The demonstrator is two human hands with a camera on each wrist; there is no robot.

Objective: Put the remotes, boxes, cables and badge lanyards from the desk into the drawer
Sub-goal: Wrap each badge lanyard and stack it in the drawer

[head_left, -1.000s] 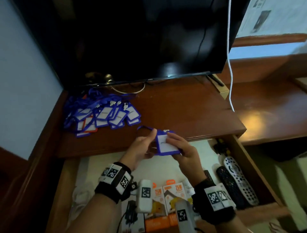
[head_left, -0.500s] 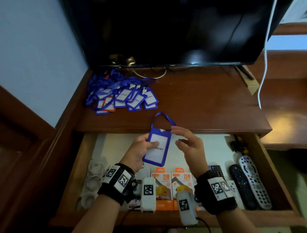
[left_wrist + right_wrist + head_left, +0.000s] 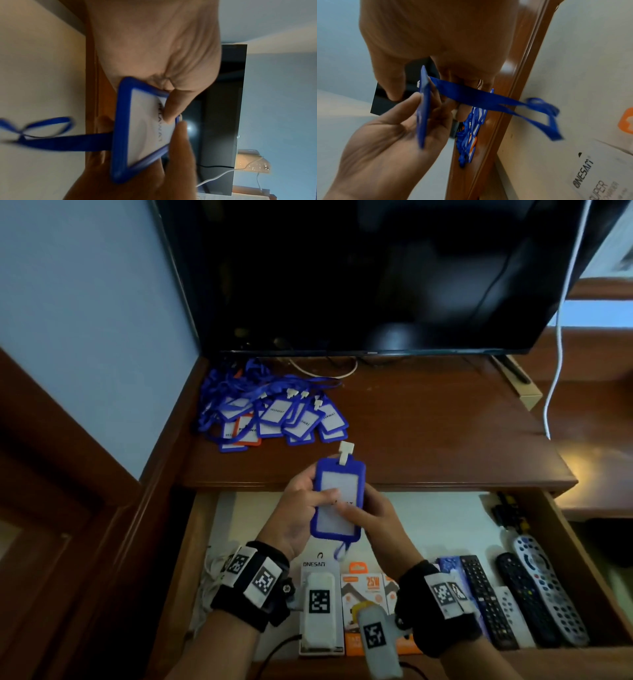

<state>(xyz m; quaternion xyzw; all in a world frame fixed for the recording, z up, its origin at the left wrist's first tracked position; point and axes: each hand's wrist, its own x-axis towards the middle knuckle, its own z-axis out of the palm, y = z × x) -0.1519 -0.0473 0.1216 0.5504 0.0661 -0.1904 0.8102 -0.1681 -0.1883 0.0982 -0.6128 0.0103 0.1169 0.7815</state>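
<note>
A dark wooden desk (image 3: pixel 428 433) stands against a pale blue wall under a black TV (image 3: pixel 359 275), with a heap of badge lanyards (image 3: pixel 274 414) at its back left corner and the drawer (image 3: pixel 205 542) pulled open below its front edge, holding boxes (image 3: pixel 368 583) and remotes (image 3: pixel 520 594). Over the drawer, each grip pinches one blue badge holder (image 3: pixel 339 501): the left hand (image 3: pixel 298 515) with thumb on its face, the right hand (image 3: pixel 373 518) at its right edge, strap (image 3: pixel 68 143) trailing beneath. Half a second ago only the left hand held it, strap looped above.
</note>
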